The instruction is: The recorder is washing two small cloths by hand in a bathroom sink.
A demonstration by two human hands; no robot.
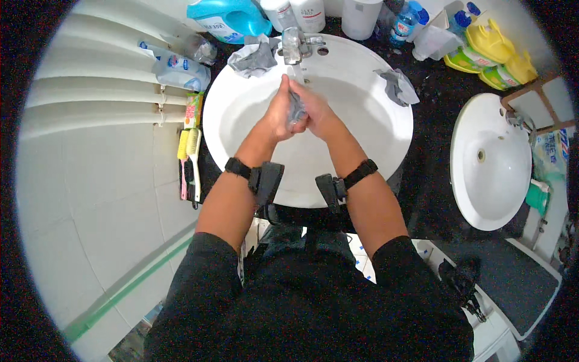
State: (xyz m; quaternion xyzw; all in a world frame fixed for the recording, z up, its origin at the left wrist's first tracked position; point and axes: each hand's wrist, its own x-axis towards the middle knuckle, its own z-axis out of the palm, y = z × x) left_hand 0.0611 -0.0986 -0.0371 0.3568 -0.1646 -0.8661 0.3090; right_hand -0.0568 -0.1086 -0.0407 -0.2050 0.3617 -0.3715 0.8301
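Observation:
Over the white oval sink (386, 142), my left hand (278, 116) and my right hand (318, 113) are pressed together around a small grey cloth (295, 108), which could be a sock. Only part of it shows between my palms, and my right fingers are slightly blurred. Just beyond my hands, the metal faucet (292, 47) reaches over the sink. A crumpled grey-and-white cloth (254, 57) lies on the rim left of the faucet. Another grey-and-white cloth (398, 88) hangs at the right rim. Both wrists wear black straps with dark blocks.
Behind the sink stand a blue detergent jug (229, 21), white bottles and a white cup (360, 18). Yellow jugs (488, 45) fill the back right. Brushes (192, 160) and a clear bottle (181, 71) line the left edge. A second sink (491, 175), apparently reflected, is at right.

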